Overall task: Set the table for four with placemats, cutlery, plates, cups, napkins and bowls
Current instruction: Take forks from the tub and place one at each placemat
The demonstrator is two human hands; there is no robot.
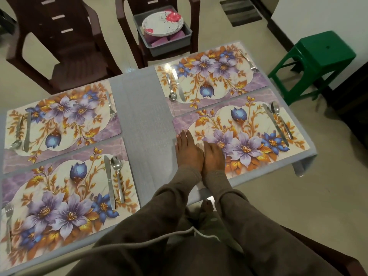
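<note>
Four glossy floral placemats (59,118) with steel cutlery (111,182) on grey table (143,116). Left hand (189,152), right hand (214,156) flat, side by side; fork beneath possibly hidden. Plates (163,23) in grey tub (187,40).

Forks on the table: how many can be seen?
3: one on the far-left placemat, one on the far-right placemat, one on the near-left placemat. The hands may hide a fourth.

Purple-and-gold floral placemats (237,134), grey table (145,116), white plates (162,23) with red flowers, green stool (318,50)
</note>
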